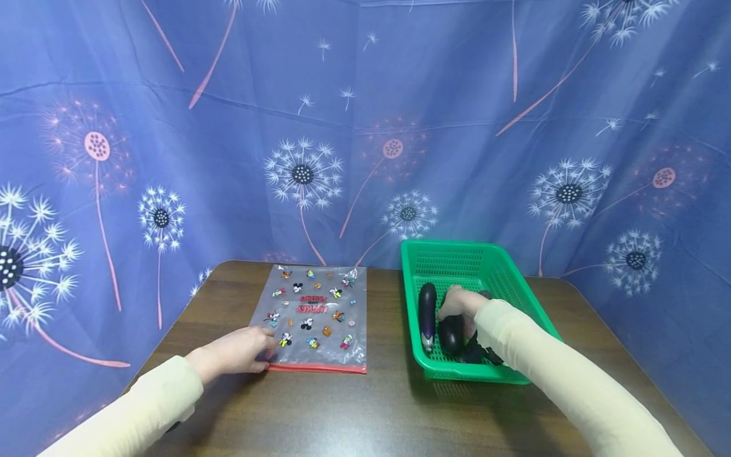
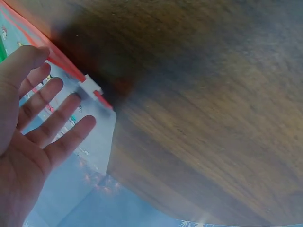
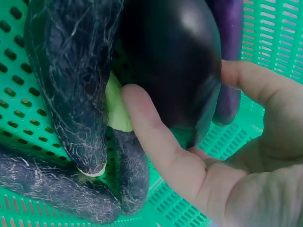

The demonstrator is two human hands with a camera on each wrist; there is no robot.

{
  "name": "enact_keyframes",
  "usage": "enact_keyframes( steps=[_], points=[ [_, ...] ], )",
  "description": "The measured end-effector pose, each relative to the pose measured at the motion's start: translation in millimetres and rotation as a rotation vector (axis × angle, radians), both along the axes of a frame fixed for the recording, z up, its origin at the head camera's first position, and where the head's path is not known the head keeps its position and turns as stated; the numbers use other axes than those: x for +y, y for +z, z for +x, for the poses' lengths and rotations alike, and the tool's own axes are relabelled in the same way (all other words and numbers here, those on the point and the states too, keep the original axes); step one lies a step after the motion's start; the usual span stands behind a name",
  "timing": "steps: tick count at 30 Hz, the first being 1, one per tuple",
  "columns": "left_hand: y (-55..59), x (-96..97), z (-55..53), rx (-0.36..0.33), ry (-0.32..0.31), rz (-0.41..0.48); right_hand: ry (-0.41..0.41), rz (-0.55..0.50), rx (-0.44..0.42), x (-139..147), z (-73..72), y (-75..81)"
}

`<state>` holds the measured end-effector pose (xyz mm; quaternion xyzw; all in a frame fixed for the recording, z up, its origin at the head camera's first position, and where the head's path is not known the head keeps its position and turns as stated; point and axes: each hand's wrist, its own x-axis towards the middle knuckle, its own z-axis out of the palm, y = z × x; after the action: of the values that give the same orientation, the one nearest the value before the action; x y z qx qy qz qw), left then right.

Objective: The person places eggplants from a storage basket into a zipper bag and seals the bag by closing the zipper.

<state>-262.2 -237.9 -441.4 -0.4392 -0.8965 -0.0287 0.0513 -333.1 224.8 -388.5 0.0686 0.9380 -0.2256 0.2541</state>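
Observation:
In the head view my left hand point(image 1: 237, 351) is at the near left corner of a clear zip bag point(image 1: 320, 309) printed with cartoon figures. Its fingers look relaxed in the left wrist view, over the bag beside the white slider point(image 2: 90, 86) on the red zip. My right hand point(image 1: 461, 303) reaches into a green basket point(image 1: 408, 285). There, thumb and fingers grip a round, glossy dark eggplant point(image 3: 173, 61) from both sides. A long purple eggplant point(image 1: 427, 311) lies to its left in the head view. Several dark, wrinkled long vegetables point(image 3: 71, 85) lie on its other side.
The bag lies flat on a brown wooden table point(image 1: 354, 412), with the basket to its right. A blue cloth point(image 1: 354, 82) with dandelion prints hangs behind the table and along both sides. Slotted basket walls point(image 1: 514, 279) rise around the vegetables.

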Motion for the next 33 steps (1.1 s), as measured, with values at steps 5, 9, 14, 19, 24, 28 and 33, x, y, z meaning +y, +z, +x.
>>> enact_keyframes(
  steps=[5, 9, 14, 19, 24, 28, 33],
  points=[
    [-4.4, -1.5, 2.9, 0.063, -0.017, 0.018, -0.017, -0.013, 0.001, 5, -0.5, 2.4],
    [-7.7, -1.5, 2.7, 0.071, -0.035, 0.032, -0.040, -0.023, -0.026, 8, 3.0, 9.6],
    [-7.2, -3.0, -0.5, 0.019, -0.025, 0.066, -0.024, -0.042, -0.011, 12, 8.4, 20.7],
    [-7.8, -3.5, -2.7, 0.063, -0.015, 0.050, 0.000, -0.054, 0.010, 18, 13.0, 31.9],
    [-11.6, -1.4, -1.6, 0.212, -0.023, 0.046, 0.021, -0.055, 0.015, 21, 15.4, 42.5],
    [-13.9, 0.4, -1.0, 0.345, -0.045, 0.083, 0.044, -0.067, 0.022, 21, 17.7, 50.3],
    [-14.8, 1.6, 0.1, 0.431, -0.064, 0.112, 0.065, -0.099, 0.047, 18, 22.9, 59.7]
  ],
)
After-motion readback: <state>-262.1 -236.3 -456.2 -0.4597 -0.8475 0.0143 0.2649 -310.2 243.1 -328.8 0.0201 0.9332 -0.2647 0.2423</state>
